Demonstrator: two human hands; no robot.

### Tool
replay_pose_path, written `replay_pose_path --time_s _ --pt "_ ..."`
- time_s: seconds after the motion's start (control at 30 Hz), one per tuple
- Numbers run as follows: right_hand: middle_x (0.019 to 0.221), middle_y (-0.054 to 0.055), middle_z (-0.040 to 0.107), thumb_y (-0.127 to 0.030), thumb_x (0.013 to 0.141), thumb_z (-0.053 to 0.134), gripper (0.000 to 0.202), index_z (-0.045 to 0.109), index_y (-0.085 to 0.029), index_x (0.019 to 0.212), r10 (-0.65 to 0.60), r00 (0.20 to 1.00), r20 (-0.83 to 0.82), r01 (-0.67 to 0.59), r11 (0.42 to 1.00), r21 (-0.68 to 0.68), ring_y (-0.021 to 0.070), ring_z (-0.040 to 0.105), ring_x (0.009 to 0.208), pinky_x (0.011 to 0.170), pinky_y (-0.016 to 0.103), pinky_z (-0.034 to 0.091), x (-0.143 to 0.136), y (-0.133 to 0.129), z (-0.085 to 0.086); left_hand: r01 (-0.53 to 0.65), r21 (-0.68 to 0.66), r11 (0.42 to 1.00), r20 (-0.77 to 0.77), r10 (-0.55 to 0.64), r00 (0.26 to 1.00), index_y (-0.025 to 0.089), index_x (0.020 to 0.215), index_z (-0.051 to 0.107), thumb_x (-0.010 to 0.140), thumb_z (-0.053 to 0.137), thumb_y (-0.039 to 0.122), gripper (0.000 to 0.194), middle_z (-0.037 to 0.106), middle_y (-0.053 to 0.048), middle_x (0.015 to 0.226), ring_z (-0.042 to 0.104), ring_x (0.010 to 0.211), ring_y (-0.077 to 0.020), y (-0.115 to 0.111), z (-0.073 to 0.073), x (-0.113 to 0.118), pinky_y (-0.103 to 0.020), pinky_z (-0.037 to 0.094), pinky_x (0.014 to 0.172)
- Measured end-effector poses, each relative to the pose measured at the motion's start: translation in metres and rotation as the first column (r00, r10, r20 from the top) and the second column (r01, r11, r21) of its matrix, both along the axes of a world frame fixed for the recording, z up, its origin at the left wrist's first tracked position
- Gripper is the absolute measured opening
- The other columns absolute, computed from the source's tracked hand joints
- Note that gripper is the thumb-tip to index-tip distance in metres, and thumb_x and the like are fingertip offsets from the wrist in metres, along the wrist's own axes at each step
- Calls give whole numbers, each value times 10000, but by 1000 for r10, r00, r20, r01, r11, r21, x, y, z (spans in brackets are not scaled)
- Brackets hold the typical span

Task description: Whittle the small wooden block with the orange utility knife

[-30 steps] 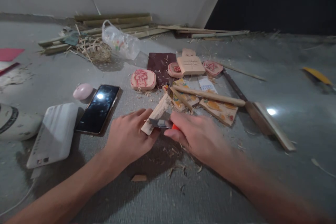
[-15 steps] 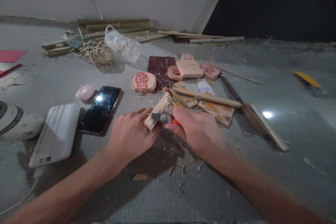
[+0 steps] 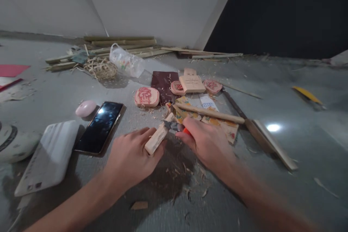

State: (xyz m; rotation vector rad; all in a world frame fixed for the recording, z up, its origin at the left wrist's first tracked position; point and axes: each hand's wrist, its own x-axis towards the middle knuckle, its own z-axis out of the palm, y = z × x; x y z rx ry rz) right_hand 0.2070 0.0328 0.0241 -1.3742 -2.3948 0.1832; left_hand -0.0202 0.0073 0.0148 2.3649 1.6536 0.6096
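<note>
My left hand [image 3: 132,156] is wrapped round a short pale wooden block [image 3: 157,140], which slants up and away to the right. The block's upper surface looks roughly cut. In my right hand [image 3: 210,143] is a utility knife [image 3: 174,126] with an orange handle, mostly hidden by the fingers. Its grey blade lies against the far part of the block. Curled wood shavings [image 3: 187,192] are scattered on the grey floor below the hands. Just beyond the block, a wooden stick [image 3: 209,111] rests across patterned sheets [image 3: 231,130].
Left lie a phone [image 3: 100,127], a white power bank [image 3: 50,156] and a pink egg-shaped object [image 3: 86,108]. Beyond are carved wooden blocks with red designs [image 3: 146,96], a plastic bag [image 3: 126,61] and bamboo pieces [image 3: 122,41]. A long-handled tool [image 3: 258,134] and yellow cutter [image 3: 307,95] lie right.
The knife blade has slid along the wooden block from near its close end toward its far end. My right hand moved slightly with it. The whole view has tilted upward.
</note>
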Motion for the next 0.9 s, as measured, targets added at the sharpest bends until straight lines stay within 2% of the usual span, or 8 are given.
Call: replay_pose_path --time_s 0.27,0.53,0.7,0.83,0.9 --pt "766 26 658 -646 1095 285 531 533 -218 900 31 998 -61 -39 990 -137 179 587 650 606 305 295 0 0 -6 29 -84 996 35 -26 999 237 888 725 983 525 350 249 754 -36 825 726 701 -193 4 -4 -1 -265 429 581" --pt "732 9 602 -599 1099 330 453 474 -233 874 60 991 -121 -77 987 -140 181 546 640 611 302 277 2 2 -12 19 -158 987 67 -8 998 236 924 741 991 542 373 250 767 -47 873 739 796 -201 5 -1 1 -266 475 658" --pt "699 -10 564 -630 1059 435 454 475 -234 841 61 988 -141 -83 984 -156 171 508 632 621 301 287 5 5 -16 1 -193 981 75 14 997 230 954 753 983 544 388 263 790 -56 928 751 819 -208 7 0 0 -274 471 667" --pt "643 -39 525 -540 1006 580 404 518 -223 764 41 966 -255 -108 960 -257 137 464 608 610 287 295 -8 -4 -4 -26 -213 977 90 46 995 225 924 758 976 537 418 298 804 -55 931 757 820 -227 9 0 -3 -289 440 648" --pt "633 -55 531 -458 958 671 306 599 -217 783 40 933 -357 -190 899 -395 119 470 601 597 265 322 -26 -20 11 -26 -228 973 97 49 994 230 930 767 948 573 439 285 814 -52 937 757 812 -234 9 0 -4 -292 423 636"
